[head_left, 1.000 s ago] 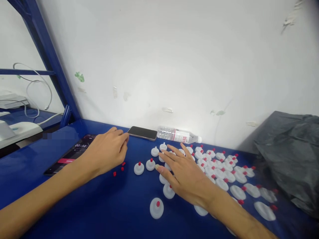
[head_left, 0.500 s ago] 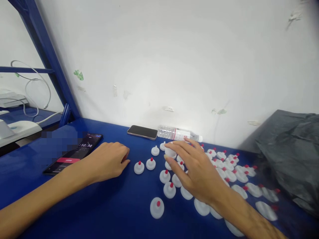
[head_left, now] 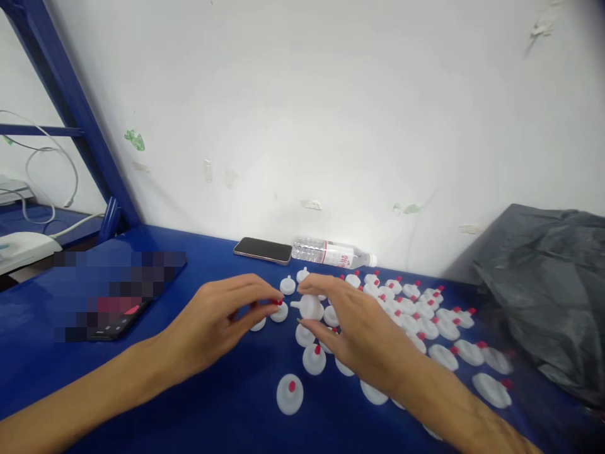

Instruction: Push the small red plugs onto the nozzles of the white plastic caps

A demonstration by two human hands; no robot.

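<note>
The left hand [head_left: 212, 318] pinches a small red cap [head_left: 276, 302] between thumb and fingertip; just right of it, a translucent white lid [head_left: 310, 307], tipped with its bare spout pointing left, is clamped in the right hand's [head_left: 362, 325] fingers

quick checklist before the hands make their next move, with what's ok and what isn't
1. White piece held by the right hand: ok.
2. Its spout bare and turned toward the left hand: ok.
3. Red cap firmly in the left hand: cannot tell; red shows at its tips, close to a standing piece.
4. Every standing piece capped: not ok; two uncapped pieces are near the bottle.
5. Bottle apart from both hands: ok, lying beyond them.
</note>
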